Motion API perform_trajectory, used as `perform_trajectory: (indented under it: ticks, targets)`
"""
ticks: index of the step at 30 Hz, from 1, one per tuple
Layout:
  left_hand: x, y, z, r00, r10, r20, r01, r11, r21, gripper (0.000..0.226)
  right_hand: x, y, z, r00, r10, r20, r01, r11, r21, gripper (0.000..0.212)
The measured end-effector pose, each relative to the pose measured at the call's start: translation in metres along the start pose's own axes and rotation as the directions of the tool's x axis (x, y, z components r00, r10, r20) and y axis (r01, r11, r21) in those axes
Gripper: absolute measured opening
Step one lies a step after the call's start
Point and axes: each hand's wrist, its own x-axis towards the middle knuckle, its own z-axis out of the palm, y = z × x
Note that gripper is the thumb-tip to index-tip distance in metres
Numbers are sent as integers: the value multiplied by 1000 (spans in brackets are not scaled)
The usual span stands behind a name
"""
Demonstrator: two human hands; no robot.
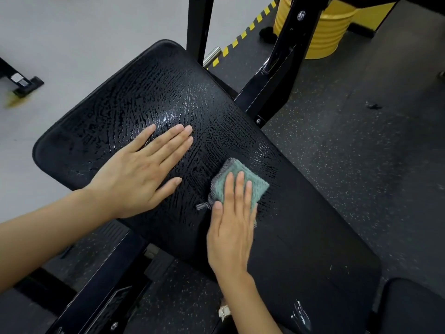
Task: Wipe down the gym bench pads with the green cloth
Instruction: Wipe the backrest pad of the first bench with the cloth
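Observation:
A long black bench pad point(115, 112) runs from upper left to lower right, its upper half streaked with wet wipe marks. My left hand point(142, 169) lies flat on the pad with straight fingers, holding nothing. A folded green cloth point(250, 182) with a grey frayed edge lies on the pad's middle. My right hand point(232, 222) presses on the cloth with straight fingers, covering its near half. A second black pad point(414, 307) shows at the lower right corner.
Black steel uprights point(274, 68) of the bench frame rise behind the pad. A yellow drum point(330, 27) stands at the top right beside yellow-black floor tape point(243, 34). Another frame foot point(24, 83) sits on the grey floor at the left. Dark speckled rubber flooring point(361, 141) surrounds the bench.

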Motion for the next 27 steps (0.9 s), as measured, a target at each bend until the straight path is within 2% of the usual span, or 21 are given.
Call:
perform_trajectory:
  ticks: [4, 8, 15, 19, 27]
  targets:
    - [0, 1, 1, 1000, 1, 2, -1, 1000, -3, 70, -17, 21, 2, 989, 134, -62, -133, 991, 23, 54]
    - [1, 0, 2, 1000, 6, -6, -6, 1000, 1, 70, -23, 4, 11, 967, 226, -118, -213, 971, 111, 54]
    - [1, 0, 2, 1000, 8, -14, -8, 1000, -1, 69, -39, -51, 26, 998, 28, -49, -25, 998, 57, 54]
    - [0, 0, 3, 1000, 8, -13, -8, 1000, -1, 69, -50, -41, 22, 993, -116, 17, 116, 993, 4, 52]
    - [0, 0, 1, 1000, 8, -16, -8, 1000, -3, 68, -101, -15, 27, 982, -153, 106, 163, 983, -89, 52]
